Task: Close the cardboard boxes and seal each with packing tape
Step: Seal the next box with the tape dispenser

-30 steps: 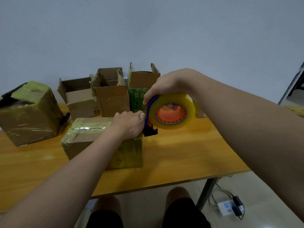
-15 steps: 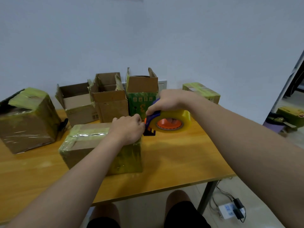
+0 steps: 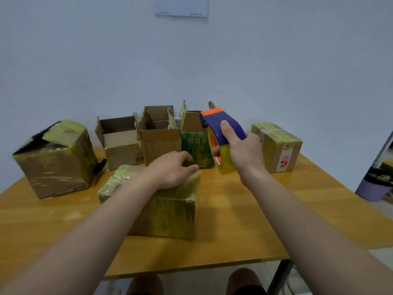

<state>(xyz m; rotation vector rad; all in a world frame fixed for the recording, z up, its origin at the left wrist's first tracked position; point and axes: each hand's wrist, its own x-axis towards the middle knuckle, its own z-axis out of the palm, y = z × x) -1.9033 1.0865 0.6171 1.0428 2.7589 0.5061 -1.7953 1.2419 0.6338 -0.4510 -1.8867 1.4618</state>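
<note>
- The front box (image 3: 165, 213) is seen near the middle of the table (image 3: 255, 220), closest to the person; its flaps are shut and its brown cardboard is wrapped in glossy yellowish tape, wrinkled along the top and sides
- The left hand (image 3: 172, 173) is laid palm-down on the far right part of this box's top, its fingers loosely bent and slightly spread towards the far edge, with nothing pinched between them
- The tape dispenser (image 3: 221, 133) is held in the air by the right hand (image 3: 240, 150), just beyond and to the right of the front box and apart from it; the thumb is pressed along the blue body and the fingers are wrapped round the yellowish tape roll (image 3: 225, 165) – an orange strip is seen at the dispenser's upper end
- Six boxes are counted on the table, and one dispenser
- Three of the boxes are taped: the front box, a large box (image 3: 55, 158) at the left whose top looks torn or lifted at one corner, and a sealed box (image 3: 278, 145) at the right with a red-and-white label
- Three are left open in a row at the back: a plain open box (image 3: 119, 145), a taller open box (image 3: 159, 141) beside it, and a green printed box (image 3: 196, 150) – all with flaps up
</note>
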